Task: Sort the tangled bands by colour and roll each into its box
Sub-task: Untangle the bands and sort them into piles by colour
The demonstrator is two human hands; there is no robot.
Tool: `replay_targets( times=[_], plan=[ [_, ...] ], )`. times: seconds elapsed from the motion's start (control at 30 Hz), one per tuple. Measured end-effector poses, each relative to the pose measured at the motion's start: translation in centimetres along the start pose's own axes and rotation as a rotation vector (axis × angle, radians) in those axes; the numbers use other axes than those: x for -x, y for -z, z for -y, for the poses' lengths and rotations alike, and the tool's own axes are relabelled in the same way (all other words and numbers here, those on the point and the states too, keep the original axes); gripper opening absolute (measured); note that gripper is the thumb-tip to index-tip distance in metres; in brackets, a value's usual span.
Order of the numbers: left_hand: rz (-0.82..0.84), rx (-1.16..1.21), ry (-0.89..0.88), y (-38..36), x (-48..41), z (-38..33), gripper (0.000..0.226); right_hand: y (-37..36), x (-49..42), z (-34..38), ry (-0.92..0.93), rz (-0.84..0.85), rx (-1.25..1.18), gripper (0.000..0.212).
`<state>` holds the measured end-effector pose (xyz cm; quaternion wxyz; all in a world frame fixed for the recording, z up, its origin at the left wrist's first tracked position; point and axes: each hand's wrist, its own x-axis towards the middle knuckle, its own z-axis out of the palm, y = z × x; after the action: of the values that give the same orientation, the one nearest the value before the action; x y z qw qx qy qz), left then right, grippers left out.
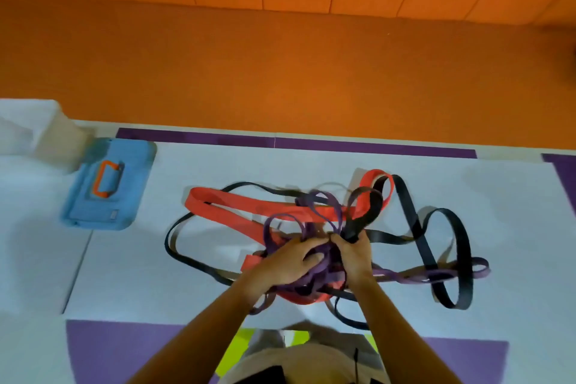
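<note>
i am working at the tangle, which is lying in the middle of the white mat just in front of me. the blue box is sitting well apart at the far left.

i am judging these bands to be light, flat and floppy. they are probably stretchy and a little grippy, so a trapped loop will likely drag its neighbours instead of sliding free. the wide red band and the black band are throwing long free loops outward. those loops look like the best places to take hold, feeding them back through instead of yanking at the knot.

my left hand is curling round a bunch of purple band strands at the core, thumb pressing over them. my right hand is touching it on the right side, fingers closing tight on what looks like a fold of the black band where it is rising from the knot. i am not able to tell whether purple strands are caught in that pinch too. neither hand is lying slack.
</note>
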<state>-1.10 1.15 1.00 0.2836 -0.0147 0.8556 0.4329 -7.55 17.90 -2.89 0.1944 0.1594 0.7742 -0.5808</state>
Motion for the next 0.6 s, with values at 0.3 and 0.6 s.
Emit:
replay_targets(
  times=[0.3, 0.6],
  plan=[
    [-0.471, -0.356, 0.33, 8.4, -0.1, 1.9, 0.037, 4.2, 2.8, -1.0, 0.08, -0.072, -0.045, 0.045],
    [-0.286, -0.511, 0.063, 8.6, -5.4, 1.4, 0.016, 5.3, 2.4, -0.1, 0.111, -0.035, 0.061, 0.041]
  ],
)
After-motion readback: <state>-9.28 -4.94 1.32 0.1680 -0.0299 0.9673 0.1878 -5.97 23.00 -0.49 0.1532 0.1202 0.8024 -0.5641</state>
